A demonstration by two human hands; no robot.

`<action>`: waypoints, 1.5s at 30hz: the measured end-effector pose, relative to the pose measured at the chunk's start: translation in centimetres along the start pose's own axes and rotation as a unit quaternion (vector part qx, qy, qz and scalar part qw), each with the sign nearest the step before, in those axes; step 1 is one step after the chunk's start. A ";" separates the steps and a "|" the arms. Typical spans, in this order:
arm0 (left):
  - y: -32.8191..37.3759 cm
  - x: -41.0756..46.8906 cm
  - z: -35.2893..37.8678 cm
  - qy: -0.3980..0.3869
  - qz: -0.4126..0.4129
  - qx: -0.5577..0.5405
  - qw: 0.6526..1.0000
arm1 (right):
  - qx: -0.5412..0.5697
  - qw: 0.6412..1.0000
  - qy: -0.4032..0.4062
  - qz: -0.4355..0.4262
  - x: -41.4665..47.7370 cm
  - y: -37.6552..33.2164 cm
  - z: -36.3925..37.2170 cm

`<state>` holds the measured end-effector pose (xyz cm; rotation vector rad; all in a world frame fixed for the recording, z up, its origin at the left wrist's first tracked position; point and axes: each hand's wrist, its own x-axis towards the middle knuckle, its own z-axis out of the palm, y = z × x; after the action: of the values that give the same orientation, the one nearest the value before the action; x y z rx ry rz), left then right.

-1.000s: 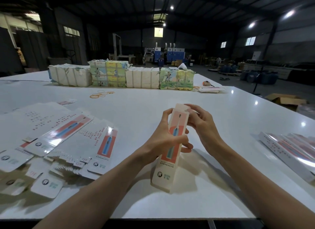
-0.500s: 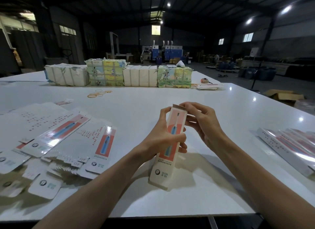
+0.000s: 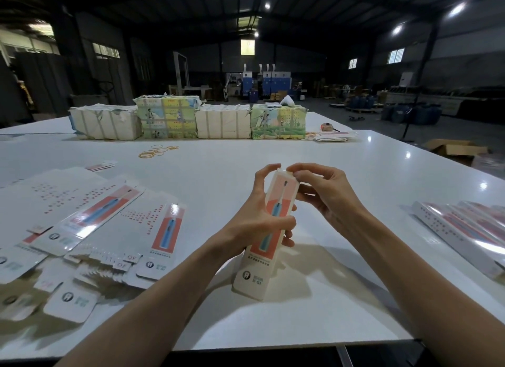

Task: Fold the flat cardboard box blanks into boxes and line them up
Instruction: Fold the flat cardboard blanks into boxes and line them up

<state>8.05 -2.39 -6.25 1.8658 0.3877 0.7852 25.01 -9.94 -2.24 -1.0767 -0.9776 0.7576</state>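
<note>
A long narrow box [image 3: 255, 268] with a toothbrush picture stands tilted above the white table [image 3: 355, 175], lower end towards me. My left hand [image 3: 258, 216] grips its middle from the left, with the forefinger raised to the top edge. My right hand [image 3: 319, 192] pinches the flap at the top end of the box. Flat box blanks [image 3: 109, 230] lie spread in overlapping layers on the left. Folded boxes [image 3: 464, 230] lie side by side in a row at the right edge.
Wrapped bundles [image 3: 188, 118] stand in a row along the far side of the table. Rubber bands [image 3: 157, 151] lie in front of them. A small stack of blanks [image 3: 333, 136] sits at the far right. The table's near edge runs just below my forearms.
My right hand's fingers have moved onto the top end of the box and my left forefinger has risen to the top edge. The box has barely shifted.
</note>
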 end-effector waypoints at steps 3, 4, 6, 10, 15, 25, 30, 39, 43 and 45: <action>0.1 0.0 -0.2 0.000 -0.012 -0.001 1.000 | 0.002 1.000 -0.027 0.001 0.0 -0.1 -0.1; 0.0 0.0 -0.2 0.001 -0.018 -0.008 1.000 | 0.002 0.999 -0.038 0.002 0.0 -0.1 -0.2; 0.0 -0.1 -0.4 0.002 -0.028 -0.025 0.999 | -0.004 0.998 -0.066 0.001 0.0 -0.1 -0.1; 0.2 -0.1 -0.5 0.014 -0.041 -0.054 0.998 | -0.047 0.996 -0.069 -0.041 -0.4 0.6 0.7; 0.3 -0.3 -0.6 0.013 -0.047 -0.080 0.996 | -0.118 0.985 -0.044 -0.116 -0.7 1.5 1.1; 0.1 -0.2 -0.2 0.061 -0.055 -0.141 0.987 | -0.181 0.973 -0.033 -0.142 -0.8 3.0 1.9; 0.4 -0.1 -0.1 0.148 -0.055 -0.278 0.948 | -0.348 0.917 -0.020 -0.194 -1.3 3.8 2.2; 0.1 -0.4 0.3 0.103 -0.098 -0.290 0.946 | -0.503 0.841 -0.052 -0.194 -2.1 2.3 2.0; -0.2 -0.8 0.7 0.050 -0.118 -0.160 0.979 | -0.571 0.806 0.034 -0.152 -2.0 0.1 -2.1; -0.5 -1.0 0.3 0.030 -0.102 -0.118 0.987 | -0.601 0.785 0.074 -0.130 -2.5 -0.3 -4.6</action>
<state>7.56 -3.03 -7.11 1.5573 0.4939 0.7171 28.29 -13.88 -3.32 -1.9819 -1.4627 -0.3166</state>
